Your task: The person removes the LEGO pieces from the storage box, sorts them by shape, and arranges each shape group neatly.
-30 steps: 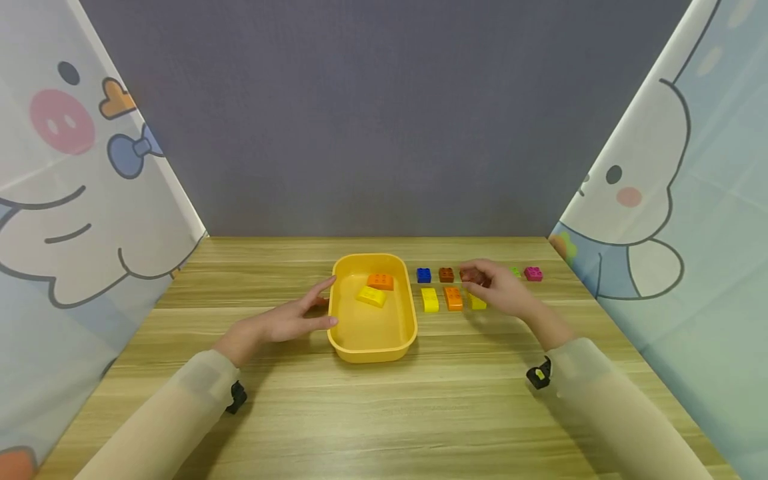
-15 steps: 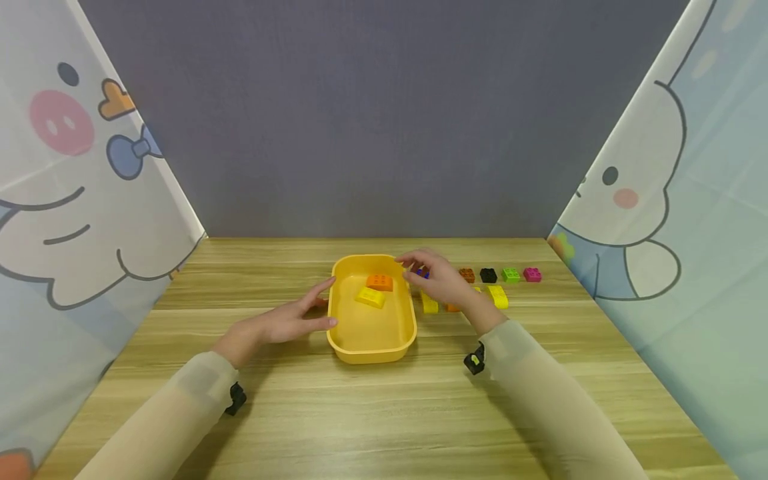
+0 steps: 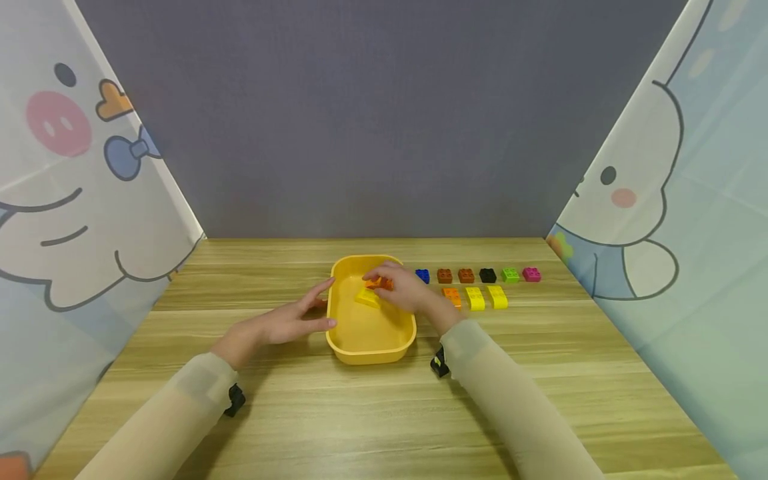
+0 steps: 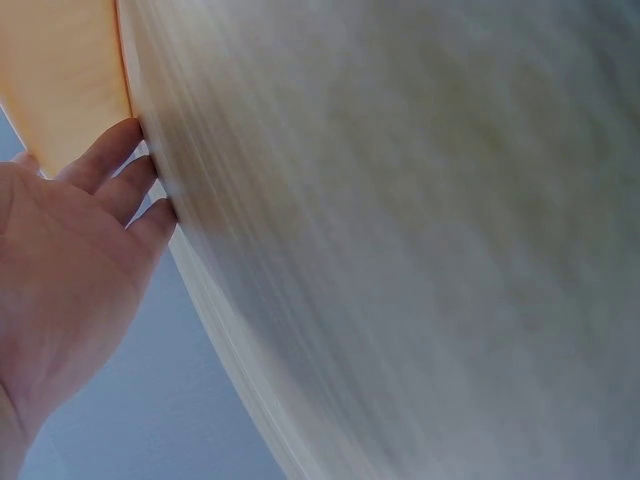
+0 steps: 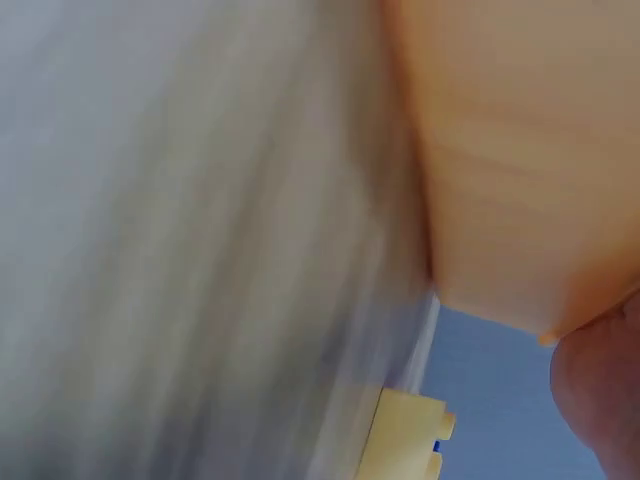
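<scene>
A yellow plastic tub (image 3: 370, 343) stands on the wooden table, an orange toy building brick (image 3: 381, 284) and a yellow brick (image 3: 367, 297) inside it. My right hand (image 3: 401, 285) reaches in over the right rim, its fingers and thumb around the orange brick. The yellow brick lies right beside the thumb. At the tub's left wall, my left hand (image 3: 294, 321) rests with fingers and thumb spread along the rim. The left wrist view shows that hand (image 4: 80, 230) with fingertips at the tub's side (image 4: 65, 70).
Right of the tub runs a row of small bricks: blue (image 3: 423, 275), two brown (image 3: 445, 275), black (image 3: 488, 275), green (image 3: 511, 275) and pink (image 3: 531, 274). In front lie an orange brick (image 3: 452, 297) and two yellow ones (image 3: 497, 297). The right wrist view shows a yellow brick (image 5: 400, 440) near the tub.
My right hand has moved left from the brick rows, across the right rim and into the tub, uncovering a yellow brick at the front row's right end. My left hand has stayed put.
</scene>
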{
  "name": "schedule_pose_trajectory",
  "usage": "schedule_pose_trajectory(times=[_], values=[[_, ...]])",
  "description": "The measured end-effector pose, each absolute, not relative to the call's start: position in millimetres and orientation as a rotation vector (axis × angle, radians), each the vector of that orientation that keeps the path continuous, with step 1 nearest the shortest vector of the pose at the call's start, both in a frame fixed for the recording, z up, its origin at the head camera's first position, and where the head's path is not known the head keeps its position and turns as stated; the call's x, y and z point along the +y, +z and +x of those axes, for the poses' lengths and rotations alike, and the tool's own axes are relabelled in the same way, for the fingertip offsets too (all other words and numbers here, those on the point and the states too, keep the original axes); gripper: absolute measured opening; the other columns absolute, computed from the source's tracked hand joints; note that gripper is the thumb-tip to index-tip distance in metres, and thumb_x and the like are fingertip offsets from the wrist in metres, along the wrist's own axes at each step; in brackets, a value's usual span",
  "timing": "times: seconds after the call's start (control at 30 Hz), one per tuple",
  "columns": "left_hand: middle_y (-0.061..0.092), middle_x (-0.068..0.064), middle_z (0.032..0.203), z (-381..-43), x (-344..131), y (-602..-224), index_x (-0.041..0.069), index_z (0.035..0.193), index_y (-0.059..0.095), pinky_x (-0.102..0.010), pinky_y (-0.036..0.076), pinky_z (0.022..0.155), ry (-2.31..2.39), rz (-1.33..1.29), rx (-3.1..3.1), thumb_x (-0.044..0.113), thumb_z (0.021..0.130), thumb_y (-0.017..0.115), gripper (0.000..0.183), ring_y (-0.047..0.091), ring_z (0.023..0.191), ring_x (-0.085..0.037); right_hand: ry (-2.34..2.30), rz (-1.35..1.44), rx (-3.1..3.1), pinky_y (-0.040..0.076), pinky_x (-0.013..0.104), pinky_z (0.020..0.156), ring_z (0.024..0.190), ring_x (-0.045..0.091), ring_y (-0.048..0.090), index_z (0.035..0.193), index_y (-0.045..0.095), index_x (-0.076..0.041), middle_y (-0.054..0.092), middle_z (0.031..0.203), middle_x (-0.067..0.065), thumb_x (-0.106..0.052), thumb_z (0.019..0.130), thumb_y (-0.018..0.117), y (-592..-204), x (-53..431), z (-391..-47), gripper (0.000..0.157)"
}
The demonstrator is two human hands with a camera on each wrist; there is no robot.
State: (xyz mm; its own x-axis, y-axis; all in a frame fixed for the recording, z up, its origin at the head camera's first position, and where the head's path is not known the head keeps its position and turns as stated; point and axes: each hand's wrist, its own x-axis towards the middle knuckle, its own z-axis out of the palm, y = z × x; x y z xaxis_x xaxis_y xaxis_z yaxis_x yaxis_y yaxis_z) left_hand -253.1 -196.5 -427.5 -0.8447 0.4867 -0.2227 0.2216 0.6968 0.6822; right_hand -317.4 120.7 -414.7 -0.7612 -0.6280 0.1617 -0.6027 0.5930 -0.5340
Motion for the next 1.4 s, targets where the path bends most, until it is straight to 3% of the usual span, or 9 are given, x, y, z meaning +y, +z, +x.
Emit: schedule_pose_trajectory(times=[0.27, 0.53, 0.77, 0.83, 1.1, 1.23, 1.4], values=[[0.040, -0.021, 0.175, -253.0, -198.8, -427.2, 0.044, 0.176, -0.001, -0.078, 0.024, 0.128, 0.931, 0.561, 2.532, 0.068, 0.105, 0.061, 0.097, 0.036, 0.162, -0.049, -0.490, -1.138, 2.853, 0.048, 0.049, 0.114, 0.119, 0.024, 0.062, 0.142, 0.074, -0.024, 0.070, 0.134, 0.002, -0.019, 0.107, 0.067, -418.1, 113.5, -317.6, 0.036], [0.039, -0.021, 0.175, -252.1, -199.2, -427.4, 0.043, 0.176, -0.001, -0.077, 0.024, 0.128, 0.963, 0.555, 2.504, 0.067, 0.105, 0.062, 0.098, 0.035, 0.162, -0.049, -0.358, -1.084, 2.841, 0.035, 0.055, 0.128, 0.140, 0.024, 0.060, 0.142, 0.075, -0.030, 0.071, 0.141, -0.003, -0.033, 0.107, 0.073, -415.5, 109.6, -314.5, 0.035], [0.039, -0.021, 0.174, -251.2, -198.9, -427.9, 0.042, 0.176, 0.000, -0.077, 0.024, 0.129, 0.974, 0.557, 2.506, 0.066, 0.105, 0.063, 0.099, 0.036, 0.162, -0.049, -0.369, -1.052, 2.819, 0.039, 0.050, 0.118, 0.106, 0.015, 0.063, 0.137, 0.076, -0.028, 0.071, 0.105, -0.010, -0.047, 0.101, 0.079, -413.5, 107.8, -314.4, 0.041], [0.039, -0.022, 0.174, -251.4, -198.8, -428.3, 0.042, 0.176, 0.000, -0.077, 0.024, 0.129, 0.975, 0.559, 2.507, 0.066, 0.105, 0.063, 0.099, 0.036, 0.162, -0.049, -0.355, -1.046, 2.822, 0.038, 0.050, 0.121, 0.107, 0.014, 0.061, 0.135, 0.076, -0.029, 0.068, 0.104, -0.011, -0.052, 0.099, 0.080, -413.3, 107.7, -314.2, 0.043], [0.040, -0.022, 0.174, -250.9, -198.1, -427.6, 0.042, 0.177, 0.000, -0.077, 0.023, 0.129, 0.976, 0.560, 2.508, 0.066, 0.105, 0.063, 0.098, 0.035, 0.162, -0.049, -0.246, -1.040, 2.828, 0.030, 0.056, 0.132, 0.147, 0.024, 0.055, 0.140, 0.071, -0.034, 0.068, 0.146, -0.007, -0.051, 0.092, 0.085, -415.4, 108.1, -315.1, 0.053], [0.040, -0.022, 0.174, -251.0, -197.0, -427.5, 0.041, 0.177, -0.001, -0.077, 0.023, 0.129, 0.971, 0.558, 2.509, 0.066, 0.105, 0.063, 0.099, 0.034, 0.163, -0.049, -0.206, -1.041, 2.812, 0.025, 0.058, 0.135, 0.148, 0.024, 0.054, 0.143, 0.068, -0.035, 0.068, 0.148, -0.009, -0.048, 0.091, 0.084, -414.7, 108.3, -315.0, 0.056], [0.040, -0.022, 0.174, -251.2, -195.9, -427.5, 0.042, 0.177, -0.001, -0.077, 0.023, 0.129, 0.963, 0.564, 2.515, 0.066, 0.106, 0.062, 0.098, 0.035, 0.162, -0.050, -0.173, -1.039, 2.813, 0.031, 0.053, 0.131, 0.149, 0.026, 0.054, 0.148, 0.067, -0.031, 0.066, 0.154, -0.005, -0.049, 0.091, 0.084, -413.2, 109.1, -315.2, 0.062]])
